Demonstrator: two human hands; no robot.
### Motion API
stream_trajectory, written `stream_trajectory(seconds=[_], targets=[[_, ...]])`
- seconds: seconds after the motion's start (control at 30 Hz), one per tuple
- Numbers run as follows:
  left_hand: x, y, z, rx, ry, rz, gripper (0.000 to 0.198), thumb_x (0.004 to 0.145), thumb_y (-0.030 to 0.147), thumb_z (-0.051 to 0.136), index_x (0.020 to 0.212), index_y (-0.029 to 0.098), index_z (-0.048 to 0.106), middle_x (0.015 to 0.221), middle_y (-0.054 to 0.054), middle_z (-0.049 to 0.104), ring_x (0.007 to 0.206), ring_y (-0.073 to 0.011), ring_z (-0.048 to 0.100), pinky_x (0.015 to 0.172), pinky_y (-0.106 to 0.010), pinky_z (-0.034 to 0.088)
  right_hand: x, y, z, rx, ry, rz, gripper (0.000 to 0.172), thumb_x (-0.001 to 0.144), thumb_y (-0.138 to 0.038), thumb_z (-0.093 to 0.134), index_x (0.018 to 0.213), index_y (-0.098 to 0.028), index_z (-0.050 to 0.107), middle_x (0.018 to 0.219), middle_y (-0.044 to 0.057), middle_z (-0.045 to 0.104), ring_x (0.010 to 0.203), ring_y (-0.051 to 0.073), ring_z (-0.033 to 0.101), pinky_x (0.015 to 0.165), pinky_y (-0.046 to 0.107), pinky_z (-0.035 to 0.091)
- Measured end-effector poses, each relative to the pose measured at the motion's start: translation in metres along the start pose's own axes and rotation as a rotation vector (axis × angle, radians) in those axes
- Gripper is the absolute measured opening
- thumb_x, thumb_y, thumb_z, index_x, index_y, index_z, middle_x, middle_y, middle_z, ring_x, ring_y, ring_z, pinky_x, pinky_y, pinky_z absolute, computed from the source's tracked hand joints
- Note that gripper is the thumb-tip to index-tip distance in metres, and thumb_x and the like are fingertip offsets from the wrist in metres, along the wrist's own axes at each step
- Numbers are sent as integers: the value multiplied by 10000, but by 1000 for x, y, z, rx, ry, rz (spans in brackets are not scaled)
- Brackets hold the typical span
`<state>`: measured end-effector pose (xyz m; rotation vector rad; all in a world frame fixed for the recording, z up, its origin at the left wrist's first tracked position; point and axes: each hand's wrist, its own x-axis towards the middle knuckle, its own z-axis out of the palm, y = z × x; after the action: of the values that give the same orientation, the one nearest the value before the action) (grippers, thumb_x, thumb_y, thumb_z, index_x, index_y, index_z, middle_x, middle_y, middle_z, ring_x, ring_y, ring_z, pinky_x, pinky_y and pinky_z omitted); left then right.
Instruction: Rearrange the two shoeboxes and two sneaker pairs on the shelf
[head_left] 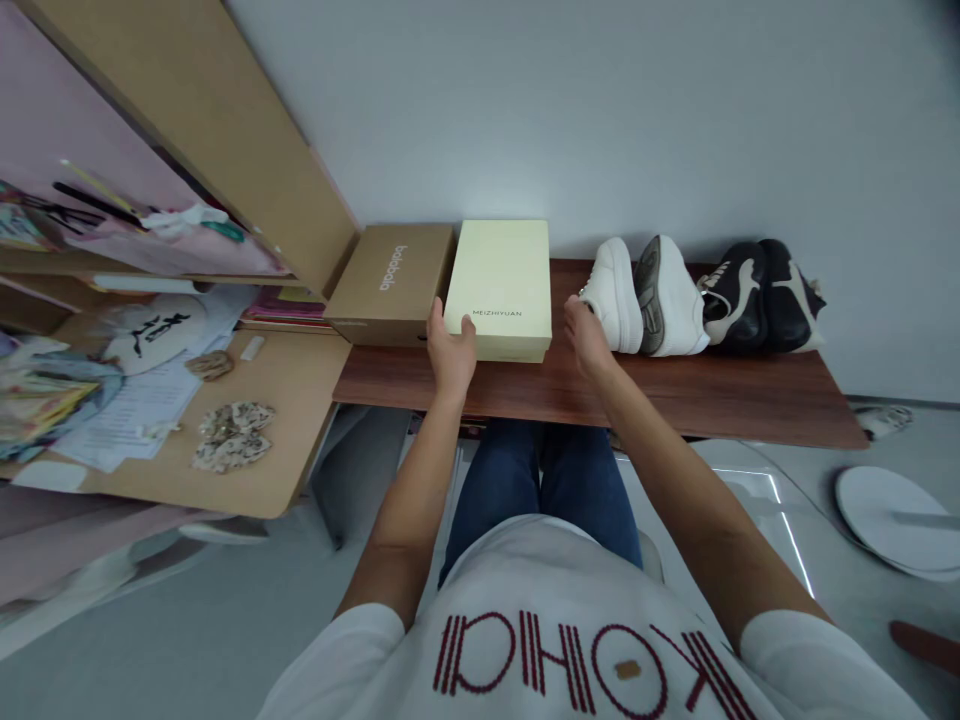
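A pale yellow shoebox (501, 275) with its lid on sits on a dark wooden shelf board (675, 405). My left hand (452, 350) is at the box's front left corner, its thumb on the front edge and its fingers along the left side. To the left, close beside it, lies a brown shoebox (397, 275). My right hand (587, 338) hovers between the yellow box and a pair of white sneakers (619, 295), fingers loosely extended and nothing visible in them. It overlaps the nearer sneaker; whether it touches it I cannot tell.
Black and beige sneakers (742, 295) stand at the board's right end. A plain wall (600, 120) rises behind. On the left, a wooden desk (300, 400) holds a white cap (161, 335), papers and a patterned scrunchie (234, 435). A round white base (900, 520) is on the floor at right.
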<state>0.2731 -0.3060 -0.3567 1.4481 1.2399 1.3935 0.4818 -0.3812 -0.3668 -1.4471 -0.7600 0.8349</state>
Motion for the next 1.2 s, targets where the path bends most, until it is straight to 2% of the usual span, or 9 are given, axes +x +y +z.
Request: stream_trajectory(seconds=[0.1,0.2,0.33,0.5,0.67,0.83,1.0,1.2], targets=[[-5,23,5,20,-41,111,612,879,345,686,1458,245,512,1585,-97,450,1522,-245,329,1278,-372,191,0,-21,-24,77,95,7,836,831,-787,460,1439,-217,528,1599,90,428,1504,285,365,1223,489,329],[-7,44,20,-9,-92,126,607,898,324,659,1475,250,488,1596,-81,438,1522,-235,328,1280,-364,183,0,-37,-50,94,173,-8,802,829,-797,447,1403,-249,563,1585,71,448,1498,299,372,1205,504,354],[-18,62,56,-82,-186,91,612,902,316,656,1485,274,475,1602,-71,430,1517,-245,338,1266,-391,230,0,-50,-81,87,225,-9,786,837,-797,429,1400,-265,568,1575,58,462,1508,317,347,1204,550,338],[-49,71,105,-145,-316,91,595,895,295,668,1466,287,500,1573,-66,471,1504,-259,365,1253,-418,268,-5,-55,-112,92,279,-3,751,873,-754,394,1385,-237,579,1563,84,482,1494,321,370,1205,549,332],[-72,61,140,-143,-412,40,599,892,251,646,1471,259,492,1588,-76,451,1495,-254,379,1255,-428,267,-9,-48,-144,48,281,-25,799,868,-822,327,1398,-275,569,1555,73,496,1497,343,355,1193,599,312],[-81,39,163,-17,-464,2,624,896,224,620,1496,224,453,1585,-107,449,1468,-258,419,1224,-425,327,-8,-38,-171,-1,328,9,815,886,-827,271,1367,-255,595,1520,98,534,1468,318,407,1173,566,348],[-85,18,176,74,-513,-11,665,875,215,640,1507,180,435,1565,-149,465,1444,-271,452,1202,-424,359,-9,-27,-187,-38,362,66,734,951,-733,254,1355,-236,613,1489,104,565,1424,299,471,1142,526,390],[-89,5,179,167,-557,-85,720,820,243,716,1482,122,460,1530,-196,497,1405,-295,494,1184,-418,363,-12,-9,-196,-100,415,81,575,971,-576,385,1269,-177,672,1371,138,650,1323,288,574,1096,458,455]])
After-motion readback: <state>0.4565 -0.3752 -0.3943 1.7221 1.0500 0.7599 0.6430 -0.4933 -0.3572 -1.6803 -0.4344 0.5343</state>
